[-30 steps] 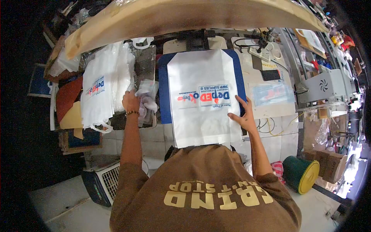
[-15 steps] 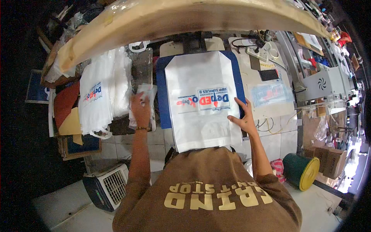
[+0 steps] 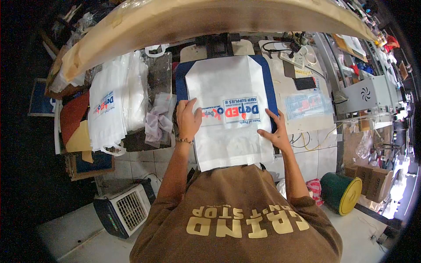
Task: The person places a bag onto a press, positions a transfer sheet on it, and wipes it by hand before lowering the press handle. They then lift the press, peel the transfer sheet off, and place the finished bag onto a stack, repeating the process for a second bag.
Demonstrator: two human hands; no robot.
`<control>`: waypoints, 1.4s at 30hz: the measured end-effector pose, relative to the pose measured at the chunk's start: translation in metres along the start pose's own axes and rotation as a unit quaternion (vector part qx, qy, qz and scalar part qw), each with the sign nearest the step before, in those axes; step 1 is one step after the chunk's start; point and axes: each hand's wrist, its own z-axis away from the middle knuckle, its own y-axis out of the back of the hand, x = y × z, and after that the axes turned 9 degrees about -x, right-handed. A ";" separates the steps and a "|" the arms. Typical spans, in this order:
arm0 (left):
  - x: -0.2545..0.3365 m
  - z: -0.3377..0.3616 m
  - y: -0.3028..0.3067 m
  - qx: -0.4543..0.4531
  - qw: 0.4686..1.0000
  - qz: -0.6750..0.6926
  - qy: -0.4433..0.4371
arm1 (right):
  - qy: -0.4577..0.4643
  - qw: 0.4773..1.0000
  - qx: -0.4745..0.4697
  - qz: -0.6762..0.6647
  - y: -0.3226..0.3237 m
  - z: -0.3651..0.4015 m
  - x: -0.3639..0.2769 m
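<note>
A white bag (image 3: 226,147) with red and blue upside-down lettering lies flat on a dark blue board (image 3: 268,87). My left hand (image 3: 188,120) rests at the bag's left edge, thumb and fingers apart over the fabric. At the right edge, my right hand (image 3: 277,129) touches the bag with its thumb and forefinger spread. Left of my left hand lies a crumpled pale cloth (image 3: 158,125) beside a clear plastic piece. Further left hangs a stack of white bags (image 3: 105,107) with similar print and loop handles.
A padded tan bar (image 3: 219,19) arches across the top. On the right-hand table are a phone (image 3: 305,83), a power strip (image 3: 296,59) and a printed clear sheet (image 3: 309,107). A green bin (image 3: 335,193) and an air cooler (image 3: 127,208) stand on the floor.
My left hand has moved right, from the crumpled cloth to the bag's left edge, leaving the cloth behind. My right hand stays at the right edge.
</note>
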 end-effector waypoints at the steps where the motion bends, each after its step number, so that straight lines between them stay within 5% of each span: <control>1: -0.001 -0.002 -0.001 -0.005 1.000 0.010 0.014 | -0.004 1.000 0.000 -0.009 0.000 0.000 -0.001; 6: -0.001 -0.003 0.002 0.011 1.000 0.005 -0.010 | -0.021 1.000 -0.003 -0.010 -0.001 0.000 0.000; 11: 0.040 0.032 0.004 -0.029 0.991 -0.049 -0.124 | -0.023 1.000 -0.001 0.000 0.000 0.001 -0.002; 30: 0.031 0.035 0.007 -0.085 0.982 0.010 -0.170 | -0.001 1.000 -0.001 -0.004 -0.001 0.000 0.004; 32: 0.036 0.018 0.014 0.022 0.996 0.002 -0.081 | -0.006 1.000 0.003 -0.026 -0.001 0.001 -0.002; 36: 0.051 -0.022 0.022 0.078 0.990 -0.059 -0.102 | -0.021 1.000 0.003 -0.022 0.002 0.002 -0.008; 42: 0.009 -0.038 0.003 -0.171 0.980 -0.101 0.022 | -0.003 1.000 0.007 -0.029 0.001 0.001 -0.003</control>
